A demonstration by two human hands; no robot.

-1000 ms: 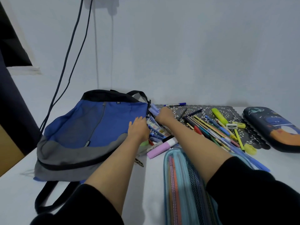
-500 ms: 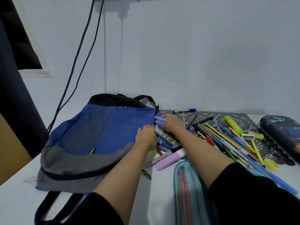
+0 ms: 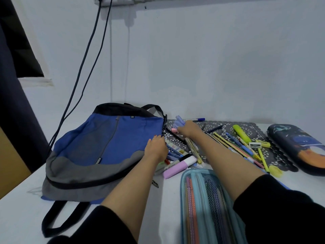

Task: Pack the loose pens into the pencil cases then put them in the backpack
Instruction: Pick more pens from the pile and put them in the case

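The right hand [image 3: 189,128] is closed round a small bunch of lilac pens [image 3: 179,120], just off the far right corner of the backpack [image 3: 105,147]. Their ends stick out past the fingers, pointing away and left toward the wall. The part inside the fist is hidden, so I cannot count them.

The left hand [image 3: 156,149] lies palm down with its fingers stretched forward. It rests on the near-left end of the loose pens [image 3: 233,145], right at the backpack's edge. Its underside is hidden, so I cannot tell whether it grips anything.

The pens lie in a heap on a black lace mat [image 3: 274,155] on the table [image 3: 172,189]. Most run slantwise, from far left to near right. A pink marker [image 3: 175,169] lies at the near edge of the heap, and a yellow highlighter [image 3: 241,133] lies farther right.

The backpack lies flat on the left of the table, black top toward the wall and straps trailing toward the person. The mesh case [image 3: 207,199] lies open between the forearms, with its long axis running toward the person. The bottom edge of the view cuts it off and the right sleeve [image 3: 281,213] covers part of it. The dark case [image 3: 295,148] lies beyond the mat on the right, slanted like the pens and clipped by the right edge. Two cables [image 3: 84,59] hang down the wall behind the backpack.
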